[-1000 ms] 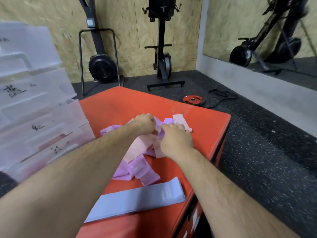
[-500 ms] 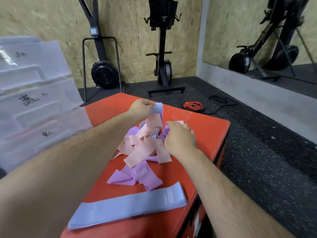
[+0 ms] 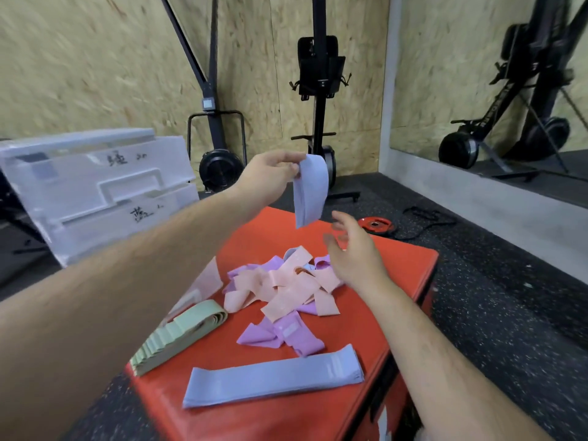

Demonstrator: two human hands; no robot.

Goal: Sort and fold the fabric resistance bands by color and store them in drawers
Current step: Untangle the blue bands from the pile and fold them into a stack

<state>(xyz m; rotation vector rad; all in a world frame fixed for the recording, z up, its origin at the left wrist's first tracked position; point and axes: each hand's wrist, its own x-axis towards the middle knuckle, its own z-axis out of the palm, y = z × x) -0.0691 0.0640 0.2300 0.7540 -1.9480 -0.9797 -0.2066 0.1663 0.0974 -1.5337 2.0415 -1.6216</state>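
Note:
My left hand (image 3: 270,176) pinches a blue band (image 3: 310,190) by its top, and the band hangs free above the red box (image 3: 254,418). My right hand (image 3: 354,253) hovers open just below and right of it, over a tangled pile of pink bands (image 3: 286,288) and purple bands (image 3: 286,335). A flat stack of blue bands (image 3: 273,380) lies at the box's near edge. A folded stack of green bands (image 3: 178,335) rests along the left side, with a pale pink band (image 3: 206,281) beside it, partly hidden by my left forearm.
A translucent plastic drawer unit (image 3: 95,192) with handwritten labels stands to the left of the box. Behind are two black exercise machines (image 3: 321,100) against a chipboard wall. A red weight plate (image 3: 375,224) and a black cable lie on the rubber floor at right.
My left hand has pulled the blue band up out of the pile. My right hand let go of the pile and opened. The view tilted up, showing the green stack.

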